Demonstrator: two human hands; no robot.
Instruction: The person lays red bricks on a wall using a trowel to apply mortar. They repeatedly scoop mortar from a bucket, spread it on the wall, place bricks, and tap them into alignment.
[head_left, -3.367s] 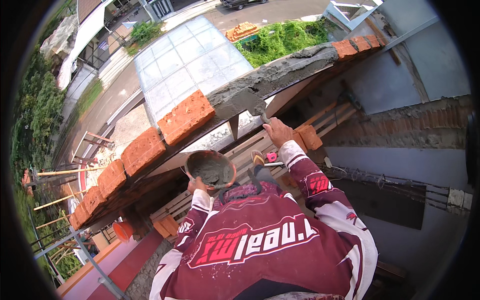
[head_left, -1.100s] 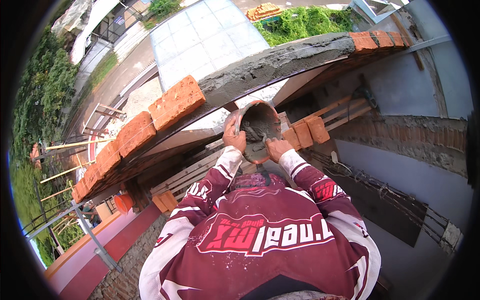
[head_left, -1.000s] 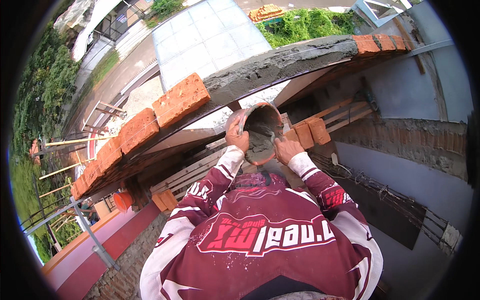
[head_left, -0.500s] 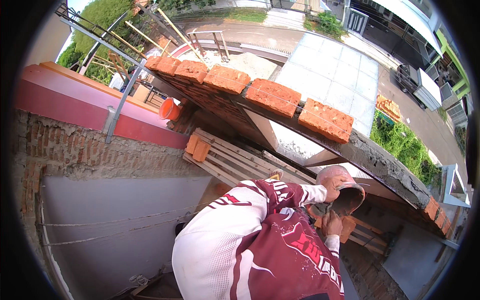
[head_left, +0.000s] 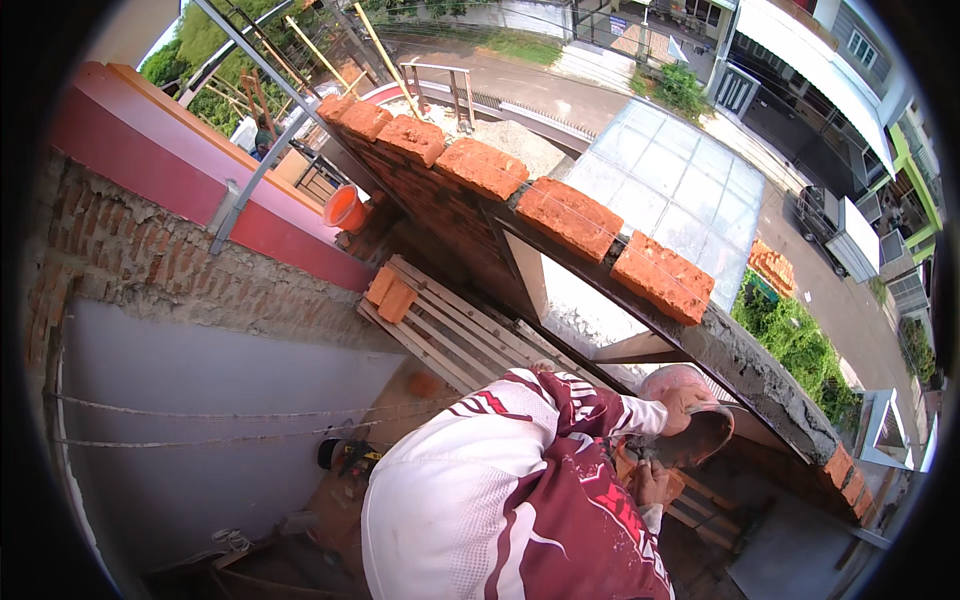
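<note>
A mortar-smeared reddish bucket (head_left: 664,385) is tipped on its side beside the wall, its dark mouth facing down and toward me. My left hand (head_left: 686,406) is closed on the bucket's rim. Just below the mouth, my right hand (head_left: 654,482) is curled closed. What it holds, if anything, is hidden in shadow. An orange brick piece (head_left: 674,485) shows right next to that hand. My maroon and white sleeves cover much of the space in front of the bucket.
A row of orange bricks (head_left: 570,217) runs along the wall top under a thin string. Grey mortar (head_left: 750,350) coats the wall top beyond the last brick. Loose bricks (head_left: 390,295) lie on a slatted wooden platform (head_left: 450,320). An orange bucket (head_left: 345,208) stands farther off.
My right hand has dropped away from the bucket's mouth. The left hand stays on the rim, and the tipped bucket sits slightly lower in view. The whole view has shifted and turned somewhat.
</note>
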